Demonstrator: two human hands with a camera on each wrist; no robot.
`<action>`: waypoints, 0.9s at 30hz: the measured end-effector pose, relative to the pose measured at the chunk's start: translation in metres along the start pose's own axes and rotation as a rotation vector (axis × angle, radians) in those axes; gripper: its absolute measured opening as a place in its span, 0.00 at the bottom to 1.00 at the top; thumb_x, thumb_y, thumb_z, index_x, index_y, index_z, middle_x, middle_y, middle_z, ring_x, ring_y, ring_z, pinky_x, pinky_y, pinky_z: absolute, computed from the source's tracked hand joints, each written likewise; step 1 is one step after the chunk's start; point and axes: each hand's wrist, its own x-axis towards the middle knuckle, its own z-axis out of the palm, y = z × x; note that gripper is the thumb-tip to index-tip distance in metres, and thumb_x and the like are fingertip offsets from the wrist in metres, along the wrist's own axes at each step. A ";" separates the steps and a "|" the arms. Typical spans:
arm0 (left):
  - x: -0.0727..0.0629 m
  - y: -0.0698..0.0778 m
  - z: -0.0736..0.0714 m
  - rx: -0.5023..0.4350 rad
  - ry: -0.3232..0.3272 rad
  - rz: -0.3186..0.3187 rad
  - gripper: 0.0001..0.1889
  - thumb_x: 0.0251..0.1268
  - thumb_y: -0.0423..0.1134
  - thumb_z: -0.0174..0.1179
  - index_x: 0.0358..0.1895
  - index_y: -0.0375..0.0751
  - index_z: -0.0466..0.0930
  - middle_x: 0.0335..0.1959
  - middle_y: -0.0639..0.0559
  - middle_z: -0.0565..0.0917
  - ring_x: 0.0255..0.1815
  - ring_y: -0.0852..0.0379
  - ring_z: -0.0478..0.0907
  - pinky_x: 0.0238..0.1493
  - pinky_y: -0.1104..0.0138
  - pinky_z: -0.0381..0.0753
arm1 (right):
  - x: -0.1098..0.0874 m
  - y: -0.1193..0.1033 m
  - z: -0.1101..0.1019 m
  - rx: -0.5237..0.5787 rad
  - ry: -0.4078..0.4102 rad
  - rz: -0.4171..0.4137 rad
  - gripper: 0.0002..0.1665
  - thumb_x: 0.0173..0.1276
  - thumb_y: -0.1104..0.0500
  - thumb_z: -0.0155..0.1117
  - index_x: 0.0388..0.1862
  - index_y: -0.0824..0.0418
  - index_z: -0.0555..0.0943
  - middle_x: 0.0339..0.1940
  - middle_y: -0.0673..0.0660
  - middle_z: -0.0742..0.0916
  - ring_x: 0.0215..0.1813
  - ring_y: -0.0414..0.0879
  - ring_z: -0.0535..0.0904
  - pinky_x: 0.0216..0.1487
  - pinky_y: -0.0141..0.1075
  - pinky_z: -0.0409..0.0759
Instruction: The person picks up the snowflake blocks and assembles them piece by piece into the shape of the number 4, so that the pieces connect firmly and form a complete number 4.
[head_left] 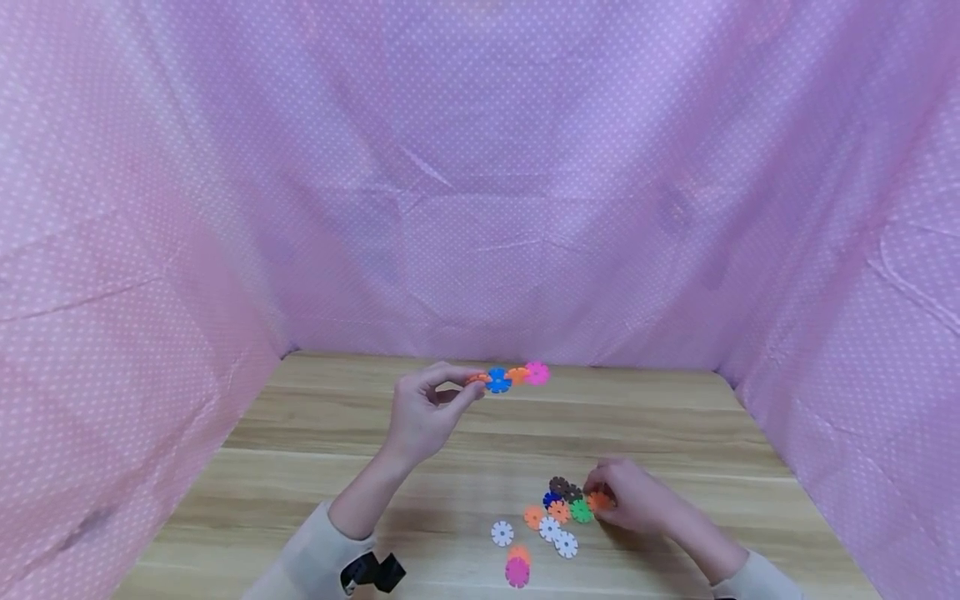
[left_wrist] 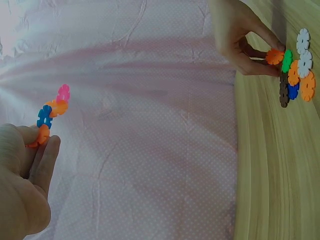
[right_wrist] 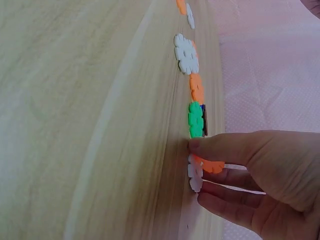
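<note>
Above the table, my left hand [head_left: 423, 417] pinches an orange notched disc [left_wrist: 44, 134] at the near end of a short chain of flower-shaped interlocking discs. A blue disc [head_left: 498, 381], another orange disc [head_left: 517, 375] and a pink disc [head_left: 536, 372] follow along that chain. Low over the table, my right hand [head_left: 633, 496] holds an orange disc [right_wrist: 214, 166] between thumb and fingers at the right side of a loose pile. A pale disc [right_wrist: 195, 176] shows under the thumb in the right wrist view. Beside the thumb lies a green disc [head_left: 581, 511].
Brown discs [head_left: 558, 484], a dark blue disc [head_left: 551, 500], orange discs [head_left: 533, 517] and white discs [head_left: 566, 545] make up the pile. Closer to me, a magenta disc [head_left: 517, 572] overlaps an orange one. Pink dotted cloth [head_left: 480, 275] encloses the wooden table [head_left: 315, 417].
</note>
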 end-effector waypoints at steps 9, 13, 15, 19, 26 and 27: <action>-0.002 -0.003 0.001 -0.032 0.001 0.000 0.06 0.63 0.23 0.72 0.42 0.30 0.91 0.36 0.36 0.91 0.36 0.63 0.92 0.42 0.64 0.95 | 0.002 0.003 -0.001 0.077 -0.001 -0.005 0.13 0.59 0.71 0.76 0.32 0.53 0.86 0.31 0.44 0.87 0.33 0.30 0.76 0.32 0.25 0.82; -0.001 -0.002 0.002 -0.032 -0.005 0.003 0.06 0.64 0.24 0.72 0.42 0.30 0.91 0.37 0.37 0.91 0.36 0.60 0.92 0.42 0.64 0.95 | 0.003 0.003 -0.008 0.141 -0.001 0.005 0.11 0.64 0.70 0.74 0.33 0.54 0.86 0.31 0.45 0.87 0.32 0.29 0.77 0.31 0.25 0.83; -0.001 -0.002 0.002 -0.027 -0.006 0.003 0.06 0.64 0.24 0.72 0.42 0.31 0.91 0.37 0.37 0.91 0.36 0.59 0.93 0.42 0.64 0.95 | 0.003 0.003 -0.014 0.161 0.018 0.022 0.09 0.66 0.69 0.73 0.34 0.55 0.86 0.31 0.47 0.88 0.32 0.29 0.78 0.32 0.26 0.84; 0.000 -0.002 0.003 -0.015 -0.002 0.009 0.05 0.65 0.24 0.72 0.42 0.31 0.91 0.37 0.37 0.92 0.36 0.59 0.93 0.42 0.65 0.95 | 0.008 0.003 -0.032 0.121 0.107 0.013 0.05 0.68 0.67 0.73 0.36 0.58 0.87 0.31 0.47 0.89 0.34 0.30 0.80 0.34 0.27 0.87; 0.003 0.001 0.001 -0.012 0.010 0.025 0.05 0.65 0.24 0.72 0.42 0.30 0.91 0.36 0.37 0.91 0.35 0.60 0.93 0.42 0.66 0.95 | 0.025 -0.001 -0.069 0.066 0.286 -0.033 0.07 0.69 0.70 0.72 0.42 0.61 0.88 0.34 0.51 0.91 0.36 0.36 0.86 0.37 0.28 0.90; 0.003 0.001 0.002 -0.016 0.007 0.021 0.05 0.65 0.24 0.72 0.42 0.30 0.91 0.36 0.37 0.91 0.35 0.60 0.93 0.43 0.66 0.95 | 0.028 -0.003 -0.073 0.065 0.313 -0.043 0.07 0.69 0.70 0.72 0.43 0.62 0.88 0.34 0.53 0.91 0.36 0.37 0.87 0.37 0.29 0.90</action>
